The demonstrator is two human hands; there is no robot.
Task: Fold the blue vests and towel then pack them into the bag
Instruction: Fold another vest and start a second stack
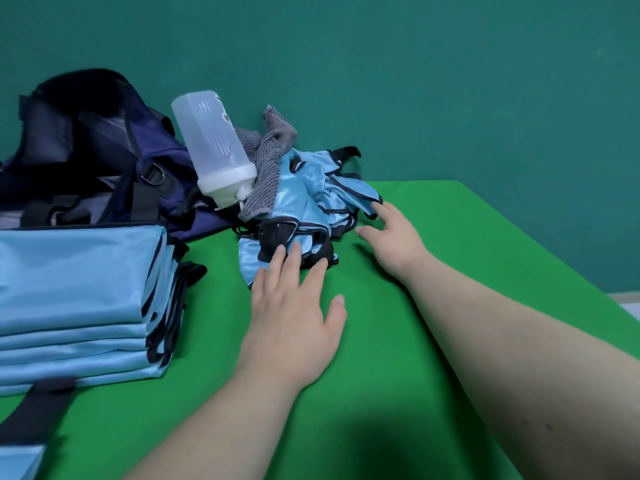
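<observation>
Lying beside the bottle (214,143), the messy vests (304,202) are touched by the flat left hand (291,306); the empty right hand (391,237) is spread wide. The bottle could be tipped by a tug.

Plenty of open green tabletop (398,341) from centre out to 3 and down to 6 o'clock; only the two forearms cross it. The folded vest stack (76,296) at 9 walls off the left side. The bag (104,150) sits at 10, with a plastic bottle (214,147) leaning tilted on it at 11 and a grey towel (266,168) just beside. The loose vest heap (311,202) at 12 blocks the way to the wall. A narrow green lane runs between stack and heap, with the left hand (294,323) at its mouth, fingertips touching the heap.
</observation>
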